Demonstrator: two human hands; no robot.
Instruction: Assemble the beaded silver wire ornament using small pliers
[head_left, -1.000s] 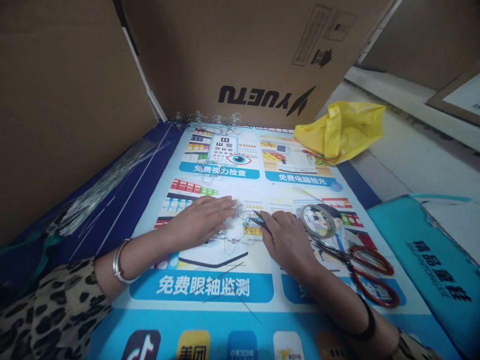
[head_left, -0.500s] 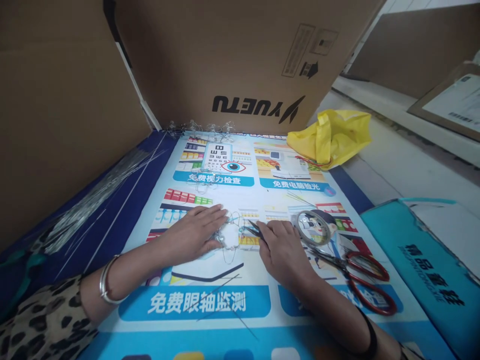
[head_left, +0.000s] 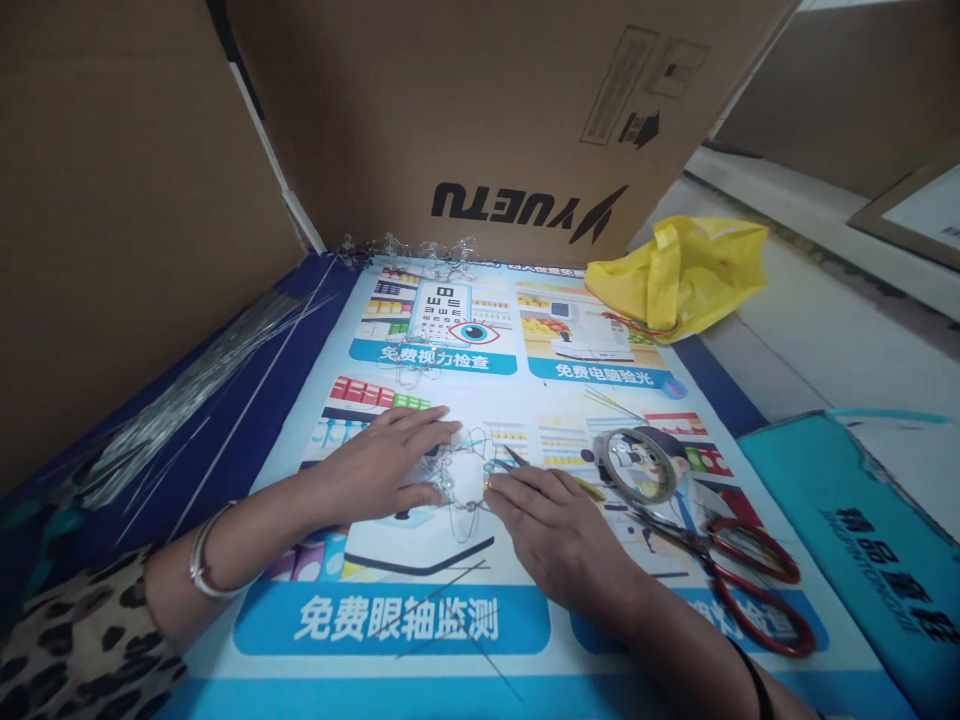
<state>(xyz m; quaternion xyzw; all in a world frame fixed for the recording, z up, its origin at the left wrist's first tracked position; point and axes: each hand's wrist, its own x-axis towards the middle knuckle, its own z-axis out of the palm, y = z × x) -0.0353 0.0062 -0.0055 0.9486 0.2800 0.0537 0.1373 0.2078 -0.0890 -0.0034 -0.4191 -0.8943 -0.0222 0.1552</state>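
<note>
On one poster (head_left: 517, 395), the spread left hand (head_left: 382, 462) touches one wirework (head_left: 471, 506); right hand (head_left: 559, 530) holds one pointed tool (head_left: 516, 457).

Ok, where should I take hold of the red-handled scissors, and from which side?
Best by the red handle loops, coming from the picture's lower right. The scissors lie with the loops spread toward that corner, while the blades point up and left toward the tape roll. That approach should also avoid the right forearm, left of the loops.

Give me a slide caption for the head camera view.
Left hand and right hand at a wire piece, the right also holding a pointed tool, scissors and tape alongside.
</note>
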